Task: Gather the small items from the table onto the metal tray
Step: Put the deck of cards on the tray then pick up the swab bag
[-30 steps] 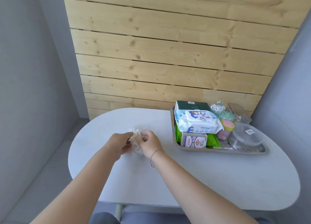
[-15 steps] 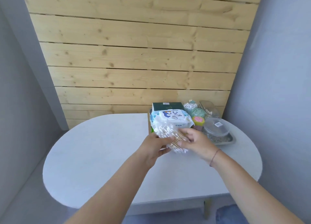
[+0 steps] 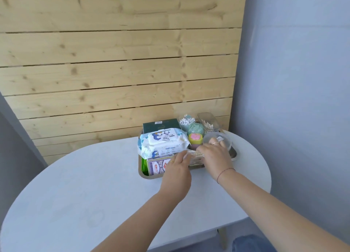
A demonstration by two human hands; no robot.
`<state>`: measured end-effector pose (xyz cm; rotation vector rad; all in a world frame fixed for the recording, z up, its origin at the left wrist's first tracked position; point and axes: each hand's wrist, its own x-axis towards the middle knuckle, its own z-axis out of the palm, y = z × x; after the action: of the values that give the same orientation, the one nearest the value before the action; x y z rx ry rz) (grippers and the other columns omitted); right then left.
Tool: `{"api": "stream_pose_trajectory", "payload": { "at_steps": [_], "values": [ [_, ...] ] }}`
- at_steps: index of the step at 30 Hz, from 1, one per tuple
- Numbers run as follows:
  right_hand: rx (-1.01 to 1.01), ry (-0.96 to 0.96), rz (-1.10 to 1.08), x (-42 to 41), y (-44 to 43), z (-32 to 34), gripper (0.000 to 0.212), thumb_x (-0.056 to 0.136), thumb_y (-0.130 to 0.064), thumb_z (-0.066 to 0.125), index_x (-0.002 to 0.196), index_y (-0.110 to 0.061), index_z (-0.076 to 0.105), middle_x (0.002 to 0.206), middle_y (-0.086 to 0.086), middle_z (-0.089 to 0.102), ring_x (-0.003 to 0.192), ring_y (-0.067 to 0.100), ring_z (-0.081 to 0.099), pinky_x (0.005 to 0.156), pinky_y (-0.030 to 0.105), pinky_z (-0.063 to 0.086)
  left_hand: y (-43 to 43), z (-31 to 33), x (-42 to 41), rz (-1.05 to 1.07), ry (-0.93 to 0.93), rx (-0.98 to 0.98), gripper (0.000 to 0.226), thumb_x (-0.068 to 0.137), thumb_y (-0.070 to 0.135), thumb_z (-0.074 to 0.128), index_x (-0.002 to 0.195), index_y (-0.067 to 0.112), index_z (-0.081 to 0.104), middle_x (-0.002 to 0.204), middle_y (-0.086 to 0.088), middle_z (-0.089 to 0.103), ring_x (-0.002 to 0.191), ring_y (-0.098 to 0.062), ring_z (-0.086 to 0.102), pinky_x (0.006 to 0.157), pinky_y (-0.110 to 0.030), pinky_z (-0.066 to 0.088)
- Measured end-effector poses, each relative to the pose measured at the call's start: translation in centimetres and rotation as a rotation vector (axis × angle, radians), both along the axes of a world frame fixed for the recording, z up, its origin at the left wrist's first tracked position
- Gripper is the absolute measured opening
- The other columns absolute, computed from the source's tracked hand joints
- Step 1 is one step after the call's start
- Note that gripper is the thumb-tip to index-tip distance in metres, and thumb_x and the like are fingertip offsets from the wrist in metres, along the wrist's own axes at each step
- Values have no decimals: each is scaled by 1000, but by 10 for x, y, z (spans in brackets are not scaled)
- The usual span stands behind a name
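Nearest me, the pale grey oval surface lies bare under both forearms, so the withdrawal path towards me is open.

The left-hand grip and the right-hand grip meet over the near side of the shallow metal tray. Between them is the clear plastic packet of cotton swabs. Its long axis runs left to right, roughly parallel to the tray's near rim. The left-hand grip is clamped on the packet's left end, thumb and fingers curled to it. The right-hand grip covers the right end with its fingers reaching on past. I cannot tell whether it clamps or only presses. Both are equally near the packet.

The packet is over the tray, inside the near rim. I cannot tell if it is already resting.

Room is tight:
- The blue-and-white playing-card box is just left of the packet.
- The white soft pack of baby wipes is just behind it.
- The clear round lidded container is under the right fingertips.
- The small yellow pot with a pink lid stands behind it.

I judge the only free slot is straight down.

Farther back stand a dark green carton and a clear rectangular box, against the pine plank wall.
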<state>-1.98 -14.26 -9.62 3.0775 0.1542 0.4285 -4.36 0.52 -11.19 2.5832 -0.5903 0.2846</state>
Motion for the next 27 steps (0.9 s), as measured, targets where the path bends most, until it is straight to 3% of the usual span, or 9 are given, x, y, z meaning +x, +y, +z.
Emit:
{"api": "stream_pose_trajectory", "payload": {
  "at_steps": [1,2,4,6,12,16,20,24,27],
  "values": [
    [-27,-24,4,1,0,0,33,47,-8,82,70,-26,69,62,-6,65,73,22,60,65,29,45,0,-2,3,-2,-18,36,54,62,-1,52,114,7,66,118,-8,66,100,-28,67,83,-30,55],
    [-26,11,22,3,-1,-1,27,53,-5,79,72,-22,69,67,-2,65,77,24,60,62,28,43,-1,-3,4,-15,-24,66,54,64,-1,52,115,7,65,119,-8,65,101,-29,67,83,-30,55],
    [10,75,46,6,-2,-4,24,75,0,59,94,-14,68,94,7,63,101,29,53,69,32,40,-3,1,4,-46,16,98,54,77,-2,48,130,6,53,136,-7,52,119,-28,55,95,-31,48],
    [38,137,33,10,-5,-8,30,80,1,51,104,-12,64,108,8,55,110,28,47,73,34,43,-6,5,4,-32,101,149,51,87,1,43,138,8,42,146,-5,39,127,-25,45,101,-31,41],
    [136,125,31,9,-5,-5,37,83,5,48,115,-12,57,116,10,53,108,32,53,78,39,45,-9,6,15,3,189,201,40,89,5,42,127,6,53,136,-9,49,115,-29,56,92,-36,47],
    [119,84,54,-4,-4,-17,28,84,3,47,104,-11,62,110,8,58,99,31,57,68,36,43,-7,7,19,-4,221,228,34,90,7,41,120,5,57,133,-9,51,114,-28,55,89,-34,44],
    [162,53,80,-12,0,-27,25,75,9,51,90,-5,66,99,13,63,97,35,58,71,39,48,-7,7,21,6,247,233,30,89,7,42,114,4,58,128,-10,53,113,-28,55,85,-34,44],
    [140,70,59,-9,5,-24,27,81,4,48,99,-6,65,107,12,63,105,33,54,82,37,46,-6,8,22,-25,302,198,38,88,12,47,125,7,53,134,-9,48,121,-27,50,93,-34,42],
    [93,-14,22,-13,6,-24,21,73,0,60,87,-13,69,93,5,70,95,32,62,76,36,46,-1,7,20,-47,324,183,45,88,18,51,132,10,48,139,-7,44,126,-27,42,100,-35,37]
  ]
}}
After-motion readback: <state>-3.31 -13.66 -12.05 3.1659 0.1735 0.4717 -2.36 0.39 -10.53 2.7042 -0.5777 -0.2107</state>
